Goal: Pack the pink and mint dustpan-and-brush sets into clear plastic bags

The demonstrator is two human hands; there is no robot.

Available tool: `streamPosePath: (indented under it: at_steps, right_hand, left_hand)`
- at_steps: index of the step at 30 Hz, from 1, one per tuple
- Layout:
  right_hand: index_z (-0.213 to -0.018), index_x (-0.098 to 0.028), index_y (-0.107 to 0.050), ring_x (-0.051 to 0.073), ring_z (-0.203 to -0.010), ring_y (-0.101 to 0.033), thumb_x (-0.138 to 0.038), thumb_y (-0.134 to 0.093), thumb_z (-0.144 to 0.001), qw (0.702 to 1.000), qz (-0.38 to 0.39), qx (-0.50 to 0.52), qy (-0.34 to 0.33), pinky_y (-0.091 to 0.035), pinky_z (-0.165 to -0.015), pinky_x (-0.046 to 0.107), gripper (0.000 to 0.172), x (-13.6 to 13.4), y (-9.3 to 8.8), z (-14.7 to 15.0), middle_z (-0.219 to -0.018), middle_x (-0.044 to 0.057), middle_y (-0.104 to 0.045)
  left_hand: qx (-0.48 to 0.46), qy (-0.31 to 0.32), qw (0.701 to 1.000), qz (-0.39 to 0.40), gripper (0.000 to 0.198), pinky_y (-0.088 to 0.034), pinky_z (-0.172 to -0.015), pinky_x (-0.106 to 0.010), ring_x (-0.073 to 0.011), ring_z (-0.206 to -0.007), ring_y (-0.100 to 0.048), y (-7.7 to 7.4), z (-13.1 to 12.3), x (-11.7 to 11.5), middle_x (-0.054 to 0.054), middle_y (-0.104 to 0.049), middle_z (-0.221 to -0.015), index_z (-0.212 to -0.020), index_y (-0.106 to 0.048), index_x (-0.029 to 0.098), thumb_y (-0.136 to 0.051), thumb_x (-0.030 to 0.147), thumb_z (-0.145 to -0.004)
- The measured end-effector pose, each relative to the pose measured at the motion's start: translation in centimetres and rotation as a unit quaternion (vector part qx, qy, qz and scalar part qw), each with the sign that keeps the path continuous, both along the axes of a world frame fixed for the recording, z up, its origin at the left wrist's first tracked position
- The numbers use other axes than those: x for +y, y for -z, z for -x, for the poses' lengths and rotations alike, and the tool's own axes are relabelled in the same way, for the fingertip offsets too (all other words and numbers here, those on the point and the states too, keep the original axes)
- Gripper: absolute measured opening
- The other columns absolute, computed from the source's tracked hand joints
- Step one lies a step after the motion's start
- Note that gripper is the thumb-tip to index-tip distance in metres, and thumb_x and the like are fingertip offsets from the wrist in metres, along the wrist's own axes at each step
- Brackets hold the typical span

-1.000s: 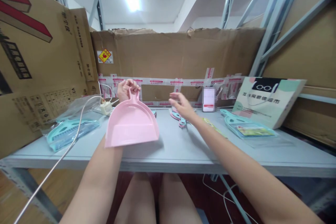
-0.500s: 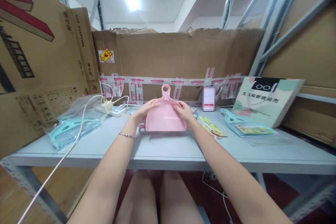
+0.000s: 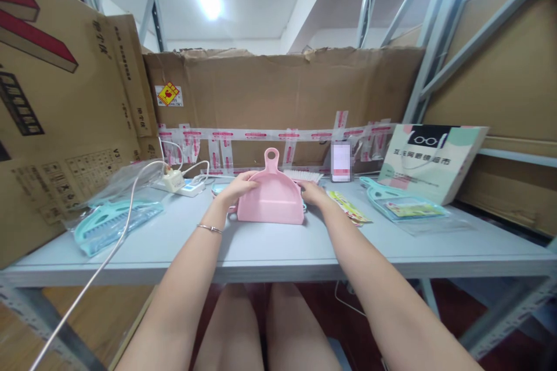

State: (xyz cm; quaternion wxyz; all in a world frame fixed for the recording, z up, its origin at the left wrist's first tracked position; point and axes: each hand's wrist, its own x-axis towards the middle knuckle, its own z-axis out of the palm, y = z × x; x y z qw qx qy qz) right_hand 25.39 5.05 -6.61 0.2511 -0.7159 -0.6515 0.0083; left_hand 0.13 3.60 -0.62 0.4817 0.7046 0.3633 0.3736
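A pink dustpan [image 3: 270, 197] stands tilted at the middle of the table, its holed handle pointing up. My left hand [image 3: 240, 186] grips its left edge. Behind the pan's right side, my right hand [image 3: 312, 192] has its fingers curled at a pink brush [image 3: 304, 176] with pale bristles; the fingertips are partly hidden. Bits of light blue plastic show behind the pan on both sides.
Blue dustpan sets in clear bags lie at left [image 3: 117, 223] and right [image 3: 402, 206]. Colourful cards [image 3: 348, 207], a phone [image 3: 341, 161], a white box [image 3: 430, 162] and a power strip [image 3: 189, 187] are on the table [image 3: 270, 249]. A white cable crosses the left side.
My right hand has left the dustpan's right edge and moved behind it. The pink brush now shows behind the pan. The view has shifted slightly.
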Motion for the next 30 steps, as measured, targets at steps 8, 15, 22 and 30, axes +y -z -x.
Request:
streamPosePath:
  at_steps: [8, 15, 22, 30]
  right_hand:
    - [-0.099, -0.023, -0.07, 0.021, -0.096, -0.06, -0.016, -0.051, -0.079, 0.999, -0.052, -0.01, 0.007, -0.041, -0.083, 0.03, 0.029, -0.1, 0.1, 0.3, -0.099, 0.006, -0.07]
    - [-0.105, -0.016, -0.065, 0.024, -0.098, -0.054, -0.013, -0.041, -0.083, 0.984, -0.171, 0.003, 0.044, -0.04, -0.086, 0.035, 0.033, -0.5, -1.0, 0.3, -0.103, 0.012, -0.064]
    - [-0.104, -0.017, -0.06, 0.021, -0.091, -0.056, -0.027, -0.036, -0.089, 0.822, -0.538, 0.173, 0.063, -0.044, -0.084, 0.037, 0.03, -1.3, -3.6, -0.6, -0.093, 0.01, -0.058]
    - [-0.104, -0.018, -0.061, 0.018, -0.078, -0.058, -0.051, -0.044, -0.084, 0.797, -0.449, 0.392, -0.097, -0.048, -0.07, 0.033, 0.043, -2.6, -5.3, -1.1, -0.085, 0.006, -0.062]
  left_hand:
    - [0.003, -0.003, 0.999, -0.038, 0.041, -0.044, -0.072, -0.027, -0.0186, -0.082, -0.059, 0.3, -0.1, 0.7, -0.003, -0.068, -0.091, -0.101, -0.067, 0.017, -0.056, 0.018, -0.061]
    - [-0.011, -0.052, 0.994, -0.098, 0.037, -0.042, -0.077, -0.027, -0.0189, -0.085, -0.057, 0.6, -0.2, 1.3, -0.003, -0.067, -0.092, -0.096, -0.069, 0.014, -0.053, 0.022, -0.064]
    - [-0.003, -0.094, 0.987, -0.13, 0.036, -0.043, -0.077, -0.028, -0.0194, -0.083, -0.057, 1.2, -0.5, 1.9, -0.004, -0.067, -0.087, -0.089, -0.07, 0.013, -0.047, 0.02, -0.063]
    - [-0.008, -0.096, 0.991, -0.096, 0.041, -0.043, -0.078, -0.027, -0.0194, -0.088, -0.057, 1.2, -0.4, 1.7, -0.004, -0.068, -0.098, -0.1, -0.069, 0.014, -0.05, 0.021, -0.065]
